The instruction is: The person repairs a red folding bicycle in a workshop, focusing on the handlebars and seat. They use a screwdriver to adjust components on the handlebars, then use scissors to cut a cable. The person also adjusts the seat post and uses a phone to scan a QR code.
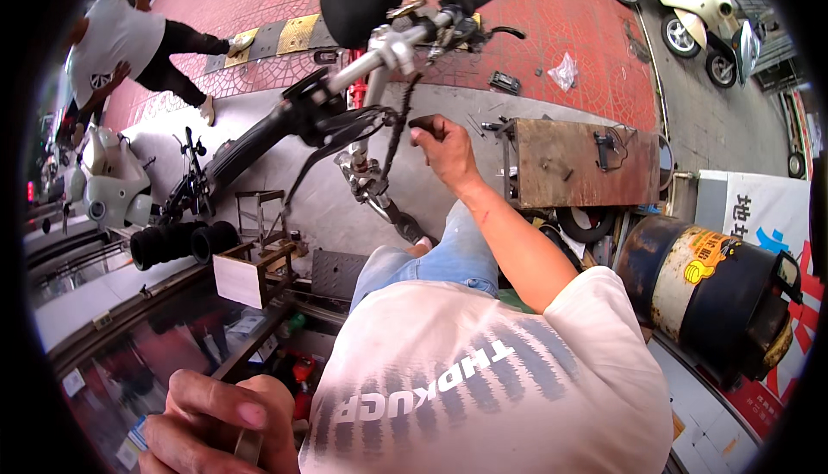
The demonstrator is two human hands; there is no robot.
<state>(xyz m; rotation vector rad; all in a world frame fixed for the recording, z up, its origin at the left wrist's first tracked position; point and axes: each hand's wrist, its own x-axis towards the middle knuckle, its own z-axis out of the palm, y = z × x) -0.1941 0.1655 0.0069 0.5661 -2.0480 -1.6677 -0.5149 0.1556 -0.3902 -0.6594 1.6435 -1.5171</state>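
A scooter with silver handlebar stem (pixel 377 62), black grips and a black seat (pixel 362 4) stands before me, with cables and a dark braided sleeve (pixel 398 133) hanging from it. My right hand (pixel 444 150) is beside that sleeve with fingers curled; whether it grips anything is unclear. My left hand (pixel 216 422) is at the lower left, closed around a narrow metal object (pixel 248 446), mostly hidden by the fingers. My legs in jeans (pixel 457 250) are under the handlebar.
A person in white (pixel 116 56) walks at the left near a parked scooter (pixel 108 172). A worn wooden bench (pixel 569 185), a rusty drum (pixel 655 276) and parked scooters (pixel 716 8) are at the right. A small stand (pixel 237 280) and glass counter (pixel 155 349) are at the left.
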